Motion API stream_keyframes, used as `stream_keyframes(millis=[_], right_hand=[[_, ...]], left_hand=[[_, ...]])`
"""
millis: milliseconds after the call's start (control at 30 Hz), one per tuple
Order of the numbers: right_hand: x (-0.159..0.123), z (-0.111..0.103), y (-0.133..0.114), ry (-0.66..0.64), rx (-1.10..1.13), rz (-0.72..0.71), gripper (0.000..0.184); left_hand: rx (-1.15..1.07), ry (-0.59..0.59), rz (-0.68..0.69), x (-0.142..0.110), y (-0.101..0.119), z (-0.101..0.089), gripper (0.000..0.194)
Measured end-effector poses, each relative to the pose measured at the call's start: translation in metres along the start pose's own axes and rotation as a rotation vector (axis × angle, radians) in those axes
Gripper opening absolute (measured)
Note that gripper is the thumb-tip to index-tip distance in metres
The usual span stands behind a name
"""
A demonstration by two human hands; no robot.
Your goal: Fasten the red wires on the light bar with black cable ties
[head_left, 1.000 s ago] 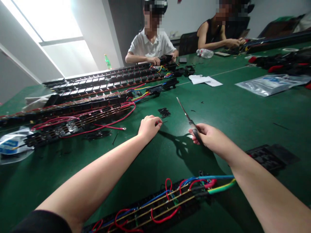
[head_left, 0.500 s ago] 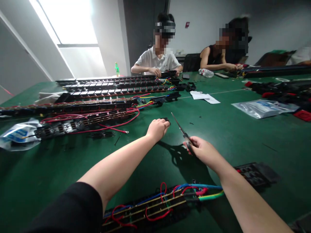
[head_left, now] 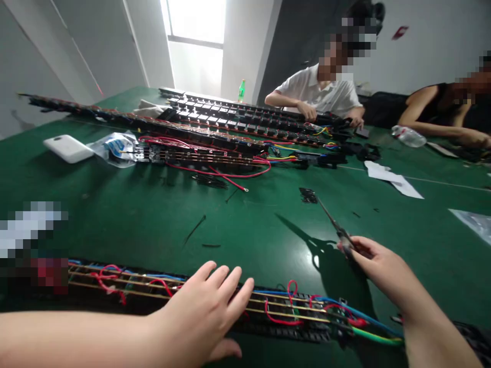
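Over the long black wired strip point(head_left: 284, 304) in front of me, my left hand point(head_left: 209, 309) is open, fingers spread. Whether it touches the strip I cannot tell. Brass-coloured bars and red, blue and green wires run along that strip. My right hand point(head_left: 374, 253) is closed round the handles of a pair of scissors point(head_left: 342, 232), held above the table with the blades pointing up and left. Beyond the scissor tips lies a small heap of black pieces point(head_left: 308, 195). Two thin black scraps, one a cable tie point(head_left: 195, 229), lie between the strips.
Several similar black strips point(head_left: 218, 120) lie across the far side of the green table point(head_left: 146, 220). A white box point(head_left: 68, 148), a plastic bag point(head_left: 115, 148), torn white paper point(head_left: 395, 179) and a bottle point(head_left: 408, 136) lie around. Two people sit opposite, hands at their own work.
My left hand has come back from the heap of black pieces to the near strip and opened. My right hand still holds the scissors. The view has turned left.
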State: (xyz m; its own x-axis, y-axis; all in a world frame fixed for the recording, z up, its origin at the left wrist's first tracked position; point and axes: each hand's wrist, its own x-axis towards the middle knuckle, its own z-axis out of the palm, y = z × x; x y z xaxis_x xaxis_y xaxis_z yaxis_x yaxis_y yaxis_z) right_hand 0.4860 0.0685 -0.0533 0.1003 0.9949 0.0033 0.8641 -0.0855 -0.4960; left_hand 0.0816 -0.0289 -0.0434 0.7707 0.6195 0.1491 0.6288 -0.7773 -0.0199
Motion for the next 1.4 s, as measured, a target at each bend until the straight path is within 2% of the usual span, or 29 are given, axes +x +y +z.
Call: stream_keyframes(millis=[100,233,333,400,500,567,600,667,767,833,933,1033,1100,1167,1233,1333,1400], right_hand=[[0.001,0.000,-0.013,-0.133,-0.038,-0.030,0.047],[0.005,0.003,-0.040,-0.264,-0.131,-0.135,0.043],[0.003,0.005,-0.072,-0.319,-0.235,-0.229,0.034],[-0.005,0.011,-0.103,-0.327,-0.285,-0.295,0.028],[-0.020,0.034,-0.162,-0.411,-0.264,-0.447,0.021],[-0.026,0.056,-0.202,-0.564,-0.245,-0.620,0.013],[-0.025,0.067,-0.219,-0.595,-0.235,-0.662,0.010],[-0.020,0.090,-0.244,-0.608,-0.234,-0.689,0.012],[-0.006,0.118,-0.260,-0.639,-0.244,-0.700,0.019],[0.000,0.130,-0.262,-0.642,-0.261,-0.699,0.012],[0.001,0.137,-0.263,-0.637,-0.293,-0.727,0.012],[0.007,0.126,-0.263,-0.624,-0.318,-0.791,0.009],[0.024,0.106,-0.255,-0.555,-0.341,-0.785,0.007],[0.051,0.078,-0.235,-0.404,-0.381,-0.686,0.014],[0.081,0.049,-0.203,-0.297,-0.420,-0.560,0.018],[0.118,0.016,-0.145,-0.273,-0.491,-0.373,0.018],[0.131,0.005,-0.110,-0.301,-0.530,-0.284,0.026]], left_hand=[[0.048,0.041,-0.046,-0.018,-0.005,0.011,0.079],[0.074,0.058,0.000,-0.021,-0.014,0.013,0.073],[0.093,0.073,0.046,-0.018,-0.019,0.013,0.070],[0.095,0.087,0.062,-0.016,-0.021,0.014,0.069],[0.085,0.104,0.072,-0.012,-0.025,0.017,0.069],[0.082,0.116,0.074,-0.010,-0.027,0.018,0.068],[0.080,0.127,0.074,-0.010,-0.027,0.018,0.066],[0.074,0.151,0.064,-0.009,-0.028,0.019,0.064],[0.055,0.165,0.048,-0.009,-0.029,0.018,0.067],[0.041,0.155,0.039,-0.008,-0.029,0.018,0.069],[0.025,0.153,0.036,-0.008,-0.030,0.019,0.066],[0.015,0.165,0.048,-0.007,-0.034,0.022,0.066],[0.015,0.167,0.056,-0.007,-0.038,0.024,0.068],[0.019,0.158,0.060,-0.005,-0.042,0.024,0.070],[0.024,0.141,0.062,-0.004,-0.046,0.024,0.070],[0.033,0.112,0.065,-0.002,-0.049,0.022,0.069],[0.042,0.094,0.068,-0.002,-0.049,0.021,0.069]])
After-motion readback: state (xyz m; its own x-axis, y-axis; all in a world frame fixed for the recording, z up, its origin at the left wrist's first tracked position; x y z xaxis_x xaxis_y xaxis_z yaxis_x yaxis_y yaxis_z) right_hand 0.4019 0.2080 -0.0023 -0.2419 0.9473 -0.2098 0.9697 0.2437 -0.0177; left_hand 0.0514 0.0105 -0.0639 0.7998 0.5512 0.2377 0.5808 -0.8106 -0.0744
